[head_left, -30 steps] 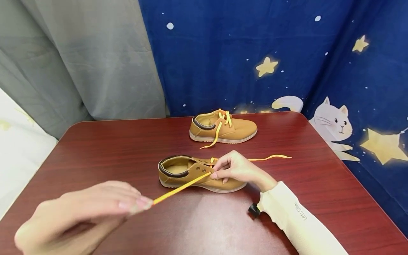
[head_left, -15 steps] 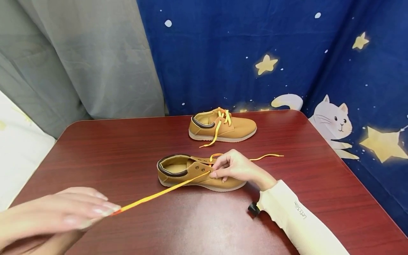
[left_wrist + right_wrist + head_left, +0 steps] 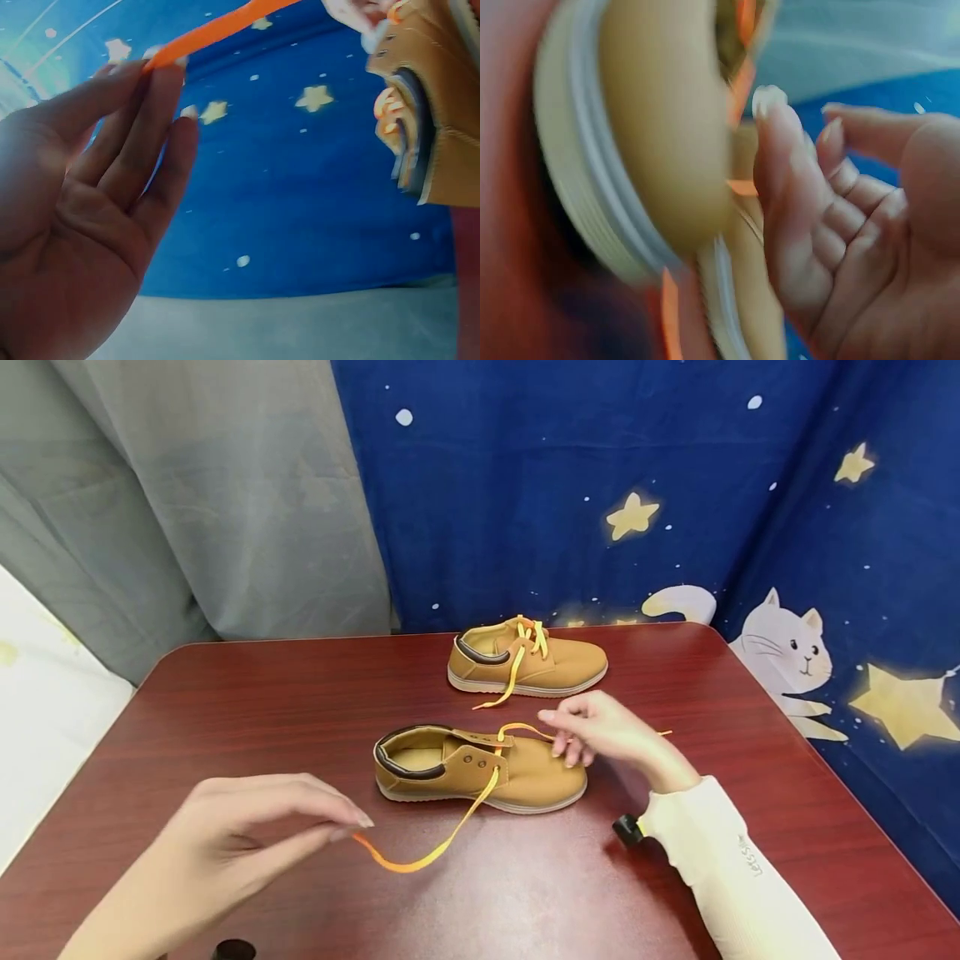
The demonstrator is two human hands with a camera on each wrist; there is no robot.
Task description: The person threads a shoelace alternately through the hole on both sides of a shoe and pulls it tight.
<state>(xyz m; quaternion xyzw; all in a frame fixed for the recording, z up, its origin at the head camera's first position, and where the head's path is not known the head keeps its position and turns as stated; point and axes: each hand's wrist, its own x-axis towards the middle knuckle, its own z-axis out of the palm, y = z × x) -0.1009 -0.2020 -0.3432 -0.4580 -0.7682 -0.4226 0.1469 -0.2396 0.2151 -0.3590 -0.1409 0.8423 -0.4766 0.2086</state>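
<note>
Shoelace (image 3: pixel 450 831) of orange-yellow colour runs slack from an eyelet of the near shoe (image 3: pixel 480 768), at the middle of the counter (image 3: pixel 225 710), to the left hand (image 3: pixel 247 835), whose grip is pinched on its free end. The right hand (image 3: pixel 611 731) hovers over the toe with fingers loosely apart, holding nothing. I judge the step is threading the lace; the next move calls for aiming the tip at the next eyelet.
</note>
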